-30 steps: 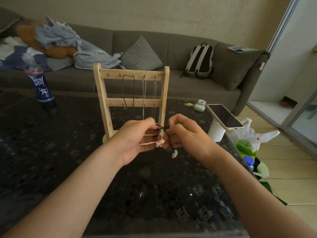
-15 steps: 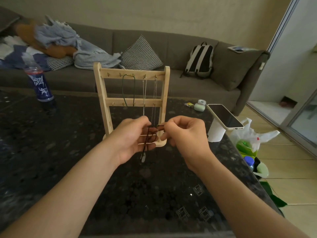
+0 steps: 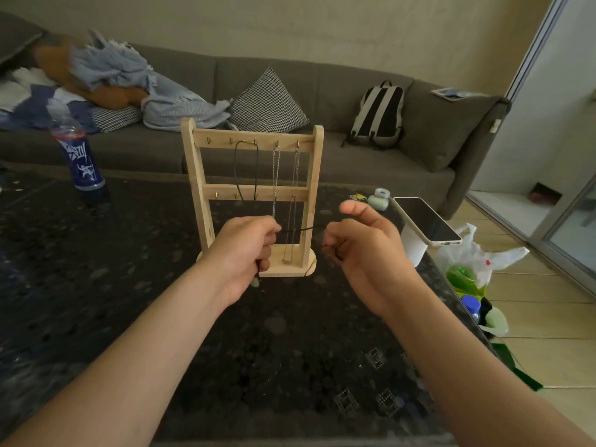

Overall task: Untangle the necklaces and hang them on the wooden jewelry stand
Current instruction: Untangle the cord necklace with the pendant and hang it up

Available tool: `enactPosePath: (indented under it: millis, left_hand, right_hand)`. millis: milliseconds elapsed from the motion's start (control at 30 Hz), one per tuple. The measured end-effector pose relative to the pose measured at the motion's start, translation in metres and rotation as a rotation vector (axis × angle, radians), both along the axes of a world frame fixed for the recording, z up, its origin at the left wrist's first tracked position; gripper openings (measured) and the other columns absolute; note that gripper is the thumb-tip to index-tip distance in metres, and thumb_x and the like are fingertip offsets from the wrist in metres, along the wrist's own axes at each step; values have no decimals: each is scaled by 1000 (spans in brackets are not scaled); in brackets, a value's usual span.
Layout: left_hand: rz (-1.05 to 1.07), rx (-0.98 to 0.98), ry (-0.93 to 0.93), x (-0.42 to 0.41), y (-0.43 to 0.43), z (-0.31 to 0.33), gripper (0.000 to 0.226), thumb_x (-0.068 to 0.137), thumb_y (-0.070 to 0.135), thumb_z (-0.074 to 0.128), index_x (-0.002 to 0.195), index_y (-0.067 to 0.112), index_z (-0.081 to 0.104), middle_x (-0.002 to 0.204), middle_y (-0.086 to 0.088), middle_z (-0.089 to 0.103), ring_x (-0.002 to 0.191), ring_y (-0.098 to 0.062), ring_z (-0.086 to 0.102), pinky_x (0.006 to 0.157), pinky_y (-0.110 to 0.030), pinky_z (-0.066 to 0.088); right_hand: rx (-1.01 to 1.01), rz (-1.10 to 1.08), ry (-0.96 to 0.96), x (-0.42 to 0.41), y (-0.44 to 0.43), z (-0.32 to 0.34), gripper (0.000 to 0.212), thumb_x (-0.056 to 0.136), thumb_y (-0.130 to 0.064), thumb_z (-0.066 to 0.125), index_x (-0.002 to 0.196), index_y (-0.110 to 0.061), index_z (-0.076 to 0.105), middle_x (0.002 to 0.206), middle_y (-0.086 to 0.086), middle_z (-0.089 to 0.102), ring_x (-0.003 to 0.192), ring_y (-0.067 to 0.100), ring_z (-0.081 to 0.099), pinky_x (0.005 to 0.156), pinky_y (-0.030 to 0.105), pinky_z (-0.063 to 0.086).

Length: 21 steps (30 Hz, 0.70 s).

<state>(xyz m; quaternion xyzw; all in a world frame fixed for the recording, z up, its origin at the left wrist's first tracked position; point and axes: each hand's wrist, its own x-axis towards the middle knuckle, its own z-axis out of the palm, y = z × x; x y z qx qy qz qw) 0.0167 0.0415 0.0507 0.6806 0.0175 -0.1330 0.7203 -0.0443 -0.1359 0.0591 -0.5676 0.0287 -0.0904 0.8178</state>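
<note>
- Table [image 3: 96, 285]: dark polished stone that carries the stand.
- Stand [image 3: 195, 175]: upright just beyond both hands. It is light wood and would likely tip if tugged. The top row's left hooks look free.
- Left hand [image 3: 242, 250]: clenched round the black cord, in front of the stand's lower half.
- Right hand [image 3: 367, 253]: fingers curled on a dark strand that appears to be the cord's other end, with the thumb lifted.
- Chains [image 3: 275, 169]: already hung. They are fine and would snag easily.
- Cord [image 3: 296, 230]: thin, limp and light, held in the air between the hands. It is best pinched near the loop's top and spread wide to go over a hook.
- Pendant [image 3: 255, 282]: small and pale, dangling under the left hand. It could swing into the chains.
</note>
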Motion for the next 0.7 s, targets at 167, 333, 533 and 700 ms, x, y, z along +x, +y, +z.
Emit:
enactPosePath:
  millis: [167,333,533,700]
  left_hand:
    - [15,286,-26,1,-2,-7,16,98,27,68,109,20,77,83,-6,56,74,-22,49,67,-36,47]
    - [68,271,68,0,-3,-10,33,111,39,49,107,15,70,75,-4,53,65,-18,51,61,-33,52]
    - [101,160,75,-3,-3,-5,32,109,38,55,107,11,72,76,-5,59,74,-21,63,85,-47,67]
    - [2,170,-177,-11,-6,7,28,106,32,60,91,11,71,63,1,52,69,-21,56,97,-56,61]
  right_hand:
    - [84,-63,17,1,-8,4,34,97,-4,62,128,-16,67,80,2,68,66,15,62,72,32,55]
    - [90,-51,28,-5,-10,12,36,99,-7,59,133,-19,65,109,3,80,62,9,59,50,21,42]
    - [29,-67,-53,-6,-11,11,32,104,2,55,132,-10,64,102,12,79,59,12,47,50,22,38]
    - [-405,-119,-169,-2,-8,2,30,104,5,58,126,-11,69,104,8,81,76,17,70,66,23,54]
